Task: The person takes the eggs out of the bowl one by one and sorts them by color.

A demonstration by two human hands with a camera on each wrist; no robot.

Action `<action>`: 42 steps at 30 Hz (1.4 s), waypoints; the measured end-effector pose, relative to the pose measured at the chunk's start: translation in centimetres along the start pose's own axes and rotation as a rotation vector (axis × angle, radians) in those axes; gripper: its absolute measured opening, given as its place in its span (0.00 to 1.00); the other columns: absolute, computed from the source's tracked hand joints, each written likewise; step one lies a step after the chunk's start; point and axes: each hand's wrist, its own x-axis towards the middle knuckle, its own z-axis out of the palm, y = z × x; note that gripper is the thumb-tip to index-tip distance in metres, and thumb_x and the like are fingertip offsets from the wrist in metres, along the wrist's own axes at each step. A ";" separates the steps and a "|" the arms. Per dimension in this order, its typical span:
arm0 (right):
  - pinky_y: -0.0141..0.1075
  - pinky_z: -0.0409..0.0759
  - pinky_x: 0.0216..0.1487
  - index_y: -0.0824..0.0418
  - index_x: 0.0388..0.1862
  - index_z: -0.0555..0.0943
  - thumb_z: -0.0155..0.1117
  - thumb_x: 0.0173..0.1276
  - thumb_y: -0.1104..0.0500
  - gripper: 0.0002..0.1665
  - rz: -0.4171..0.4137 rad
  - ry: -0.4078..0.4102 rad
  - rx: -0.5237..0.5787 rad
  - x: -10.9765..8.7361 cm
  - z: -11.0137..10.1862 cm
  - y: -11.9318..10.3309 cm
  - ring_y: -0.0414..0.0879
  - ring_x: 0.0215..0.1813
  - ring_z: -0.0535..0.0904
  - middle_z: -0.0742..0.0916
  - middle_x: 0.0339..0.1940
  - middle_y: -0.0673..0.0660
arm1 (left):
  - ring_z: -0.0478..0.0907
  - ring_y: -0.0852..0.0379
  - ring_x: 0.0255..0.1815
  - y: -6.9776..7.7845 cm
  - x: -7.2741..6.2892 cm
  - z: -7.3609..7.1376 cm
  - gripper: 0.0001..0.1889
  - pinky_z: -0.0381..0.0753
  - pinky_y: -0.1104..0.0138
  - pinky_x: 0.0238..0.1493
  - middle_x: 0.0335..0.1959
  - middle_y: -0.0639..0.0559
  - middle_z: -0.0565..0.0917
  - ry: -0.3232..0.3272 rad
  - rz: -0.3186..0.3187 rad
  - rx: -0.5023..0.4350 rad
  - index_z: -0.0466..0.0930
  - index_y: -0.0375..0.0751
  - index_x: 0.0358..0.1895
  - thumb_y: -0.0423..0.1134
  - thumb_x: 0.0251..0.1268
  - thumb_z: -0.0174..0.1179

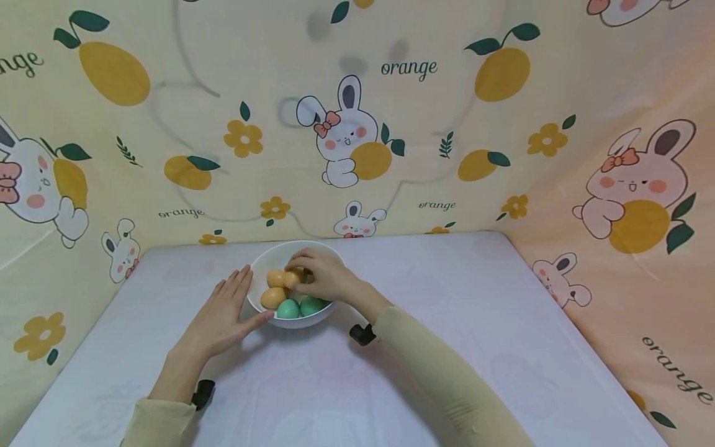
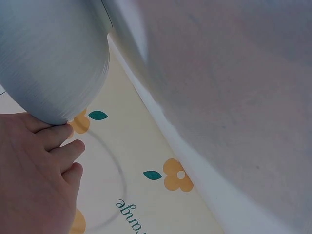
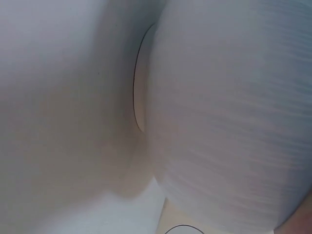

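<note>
A white bowl (image 1: 257,273) stands on the table and contains several egg-shaped pieces. To the left inside it lie orange eggs (image 1: 273,298); green eggs (image 1: 288,309) lie along the near side. My right hand (image 1: 324,275) reaches over the right rim, and its thumb and fingers pinch an orange egg (image 1: 293,279). Part of the contents is hidden beneath that hand. With fingers extended, my left hand (image 1: 223,313) rests against the bowl's left side, its thumb near the front rim. The left wrist view shows fingertips touching the bowl's outer wall (image 2: 53,58).
The bowl sits near the back of a table (image 1: 447,310) with a pale cover. Behind and at both sides hangs a patterned cloth (image 1: 424,124) with rabbits and oranges. Each wrist carries a small black device (image 1: 363,334).
</note>
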 end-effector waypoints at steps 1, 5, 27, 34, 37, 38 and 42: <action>0.29 0.79 0.60 0.55 0.60 0.85 0.74 0.70 0.54 0.21 -0.013 0.024 0.008 -0.2 0.0 0.0 0.45 0.62 0.79 0.84 0.62 0.52 | 0.45 0.32 0.84 0.0 0.0 0.0 0.58 0.45 0.39 0.83 0.84 0.31 0.51 -0.001 -0.002 -0.001 0.46 0.27 0.83 0.73 0.70 0.53; 0.31 0.78 0.63 0.58 0.59 0.86 0.76 0.68 0.57 0.21 -0.072 0.141 0.032 -1.0 0.0 0.1 0.46 0.62 0.79 0.84 0.61 0.54 | 0.45 0.32 0.84 0.0 0.0 0.0 0.58 0.45 0.39 0.83 0.84 0.31 0.51 0.000 -0.002 -0.007 0.45 0.27 0.83 0.73 0.70 0.53; 0.33 0.85 0.54 0.65 0.58 0.84 0.76 0.65 0.66 0.22 -0.130 0.522 0.142 -7.2 -2.4 2.4 0.47 0.53 0.83 0.83 0.62 0.59 | 0.45 0.31 0.84 0.4 -0.1 -0.2 0.58 0.45 0.40 0.83 0.84 0.30 0.50 -0.012 -0.004 -0.021 0.44 0.27 0.82 0.72 0.70 0.54; 0.33 0.86 0.56 0.64 0.58 0.84 0.77 0.64 0.67 0.23 -0.057 0.545 0.111 -8.9 -2.8 4.5 0.47 0.54 0.83 0.82 0.63 0.58 | 0.46 0.30 0.84 0.3 -0.3 -0.2 0.58 0.45 0.39 0.83 0.84 0.30 0.50 -0.007 0.001 -0.024 0.44 0.27 0.83 0.72 0.71 0.54; 0.34 0.86 0.57 0.64 0.58 0.84 0.77 0.64 0.67 0.23 -0.030 0.549 0.110 -9.5 -3.2 5.2 0.48 0.54 0.83 0.83 0.63 0.57 | 0.46 0.30 0.84 0.3 -0.2 -0.2 0.58 0.46 0.39 0.83 0.84 0.30 0.50 -0.004 0.007 -0.025 0.44 0.27 0.83 0.72 0.71 0.54; 0.34 0.86 0.57 0.64 0.58 0.84 0.77 0.63 0.67 0.24 -0.021 0.550 0.107 -9.7 -3.3 5.4 0.48 0.54 0.83 0.83 0.62 0.57 | 0.46 0.30 0.84 0.3 -0.2 -0.2 0.58 0.46 0.39 0.83 0.84 0.30 0.50 -0.004 0.008 -0.024 0.44 0.27 0.83 0.72 0.71 0.54; 0.37 0.87 0.56 0.65 0.58 0.84 0.77 0.62 0.68 0.24 0.010 0.542 0.106 -10.4 -3.6 6.3 0.50 0.53 0.84 0.83 0.62 0.59 | 0.46 0.31 0.84 0.2 -0.1 -0.1 0.58 0.46 0.39 0.83 0.84 0.30 0.50 -0.003 0.010 -0.025 0.44 0.27 0.83 0.72 0.71 0.54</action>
